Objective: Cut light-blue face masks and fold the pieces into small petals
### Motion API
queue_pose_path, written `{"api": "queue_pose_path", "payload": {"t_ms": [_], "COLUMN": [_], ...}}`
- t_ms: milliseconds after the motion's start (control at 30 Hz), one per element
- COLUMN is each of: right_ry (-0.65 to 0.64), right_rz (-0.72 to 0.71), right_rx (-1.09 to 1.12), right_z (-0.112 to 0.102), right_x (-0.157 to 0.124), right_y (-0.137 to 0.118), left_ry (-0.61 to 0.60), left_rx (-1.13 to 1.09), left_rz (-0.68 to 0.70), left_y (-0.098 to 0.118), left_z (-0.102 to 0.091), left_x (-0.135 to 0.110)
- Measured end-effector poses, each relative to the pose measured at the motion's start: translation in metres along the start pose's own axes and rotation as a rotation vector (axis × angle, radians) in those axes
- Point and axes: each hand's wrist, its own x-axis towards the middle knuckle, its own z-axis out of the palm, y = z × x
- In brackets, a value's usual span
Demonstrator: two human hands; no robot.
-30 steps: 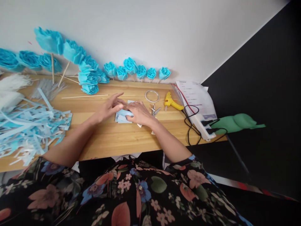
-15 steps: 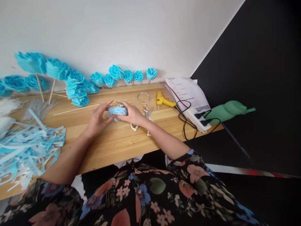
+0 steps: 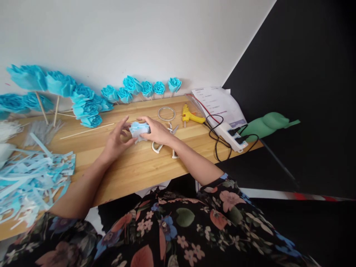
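Observation:
A small stack of pale blue paper pieces (image 3: 139, 128) is held between my two hands just above the wooden table (image 3: 122, 174). My left hand (image 3: 117, 140) curves around its left side, thumb at the lower corner and fingertips at the far edge. From the other side my right hand (image 3: 158, 131) grips it, the thumb in front and the fingers over the top. Scissors with white handles (image 3: 156, 148) lie beside my right wrist, partly hidden by the forearm.
Blue paper flowers on sticks (image 3: 132, 85) line the wall. Paper strips (image 3: 30, 178) heap at the left, near a thin stick (image 3: 87, 131). To the right are a ring (image 3: 158, 114), a yellow glue gun (image 3: 191, 115), a power strip (image 3: 232, 139), and a green object (image 3: 264, 126).
The stack has tipped so more of its face shows, and the left fingers have loosened slightly around it. The whole view has shifted a little.

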Motion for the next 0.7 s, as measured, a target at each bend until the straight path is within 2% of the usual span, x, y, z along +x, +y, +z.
{"api": "queue_pose_path", "payload": {"t_ms": [167, 300, 500, 700], "right_ry": [0.02, 0.059, 0.014, 0.016], "right_rz": [-0.044, -0.038, -0.004, -0.044], "right_rx": [0.081, 0.121, 0.147, 0.19], "right_z": [0.006, 0.006, 0.004, -0.001], "right_x": [-0.002, -0.003, -0.002, -0.004], "right_y": [-0.005, -0.007, -0.003, -0.008], "left_ry": [0.02, 0.084, -0.05, -0.059], "left_rx": [0.007, 0.007, -0.077, -0.126], "left_rz": [-0.076, -0.135, -0.207, -0.237], "left_y": [0.01, 0.017, 0.017, 0.018], "left_z": [-0.002, -0.004, 0.001, 0.004], "left_x": [0.0, 0.001, 0.002, 0.001]}}
